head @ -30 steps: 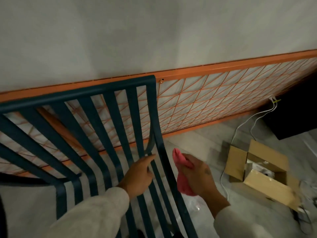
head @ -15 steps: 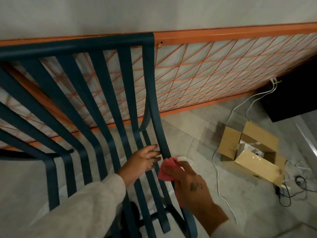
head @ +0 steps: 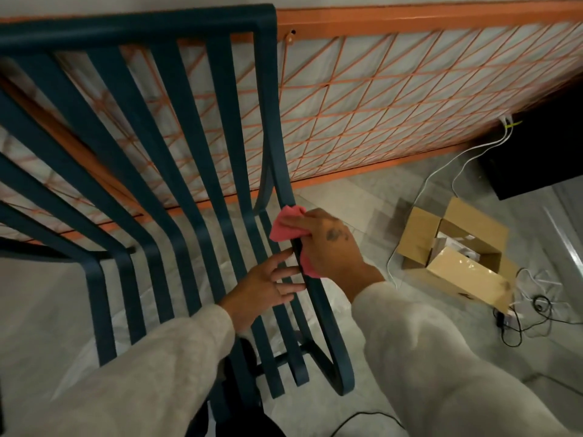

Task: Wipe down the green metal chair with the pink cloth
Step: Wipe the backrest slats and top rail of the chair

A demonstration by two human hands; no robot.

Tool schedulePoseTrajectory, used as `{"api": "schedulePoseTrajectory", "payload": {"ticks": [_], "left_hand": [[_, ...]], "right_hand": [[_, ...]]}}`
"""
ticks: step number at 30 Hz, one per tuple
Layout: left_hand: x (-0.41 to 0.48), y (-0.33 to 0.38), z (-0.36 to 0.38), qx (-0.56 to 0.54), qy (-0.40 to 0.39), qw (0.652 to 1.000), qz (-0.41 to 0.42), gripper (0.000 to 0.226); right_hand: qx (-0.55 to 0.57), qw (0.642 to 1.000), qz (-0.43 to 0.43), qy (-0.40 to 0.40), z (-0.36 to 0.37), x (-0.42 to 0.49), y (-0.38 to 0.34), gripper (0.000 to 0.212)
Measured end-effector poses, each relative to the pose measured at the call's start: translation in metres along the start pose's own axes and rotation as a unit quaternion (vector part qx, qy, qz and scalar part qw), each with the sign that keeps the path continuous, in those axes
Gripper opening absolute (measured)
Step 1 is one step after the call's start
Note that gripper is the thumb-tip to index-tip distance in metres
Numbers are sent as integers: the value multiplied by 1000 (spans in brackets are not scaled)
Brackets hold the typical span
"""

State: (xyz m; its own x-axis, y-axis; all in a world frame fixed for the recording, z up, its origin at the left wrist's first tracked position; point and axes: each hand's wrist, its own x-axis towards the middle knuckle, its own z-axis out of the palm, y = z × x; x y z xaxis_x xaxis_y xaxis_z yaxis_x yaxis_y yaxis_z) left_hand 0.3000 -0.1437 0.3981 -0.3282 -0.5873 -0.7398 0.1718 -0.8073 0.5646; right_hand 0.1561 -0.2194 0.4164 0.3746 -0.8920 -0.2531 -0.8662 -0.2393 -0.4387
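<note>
The dark green metal chair [head: 217, 127] with slatted back and seat fills the left and middle of the view. My right hand [head: 331, 244] grips the pink cloth [head: 284, 228], wrapped around the chair's rightmost outer slat where back curves into seat. Part of the cloth shows below my fingers on the slat's right side. My left hand [head: 268, 285] rests flat on the seat slats just left of that rail, fingers spread and touching it, holding nothing.
An orange metal frame with diagonal wire mesh [head: 394, 99] leans on the wall behind the chair. An open cardboard box [head: 454, 257] sits on the tiled floor at right, with white cables [head: 441, 171], black cables [head: 536, 307] and a dark cabinet [head: 542, 152] nearby.
My right hand has brought the cloth onto the right outer slat and closed around it. My left hand slid down the seat slats. The view tilted downward.
</note>
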Motion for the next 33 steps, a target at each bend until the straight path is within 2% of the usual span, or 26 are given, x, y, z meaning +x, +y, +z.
{"api": "schedulePoseTrajectory", "payload": {"ticks": [3, 6, 12, 16, 19, 24, 28, 33], "left_hand": [[-5, -6, 4, 44, -1, 999, 0, 79], [-13, -12, 9, 106, -19, 994, -7, 87], [-26, -34, 23, 121, -24, 992, -34, 86], [-34, -48, 31, 200, -40, 979, -24, 88], [-51, -51, 37, 266, -55, 962, -1, 84], [-93, -54, 46, 325, 29, 944, 55, 64], [-143, -57, 53, 327, 84, 935, 106, 55], [-204, -72, 75, 335, 105, 923, 158, 51]], "right_hand": [[32, 999, 4, -22, 6, -34, 9, 38], [101, 995, 25, -6, 14, -89, 15, 26], [68, 996, 57, -28, 38, -180, 31, 52], [75, 990, 85, -83, 35, -201, 32, 40], [20, 983, 124, -131, 19, -208, 26, 43], [130, 979, 147, -61, -10, -212, 3, 34], [246, 959, 144, -5, -38, -236, -33, 34], [277, 954, 109, 41, -68, -278, -69, 35]]}}
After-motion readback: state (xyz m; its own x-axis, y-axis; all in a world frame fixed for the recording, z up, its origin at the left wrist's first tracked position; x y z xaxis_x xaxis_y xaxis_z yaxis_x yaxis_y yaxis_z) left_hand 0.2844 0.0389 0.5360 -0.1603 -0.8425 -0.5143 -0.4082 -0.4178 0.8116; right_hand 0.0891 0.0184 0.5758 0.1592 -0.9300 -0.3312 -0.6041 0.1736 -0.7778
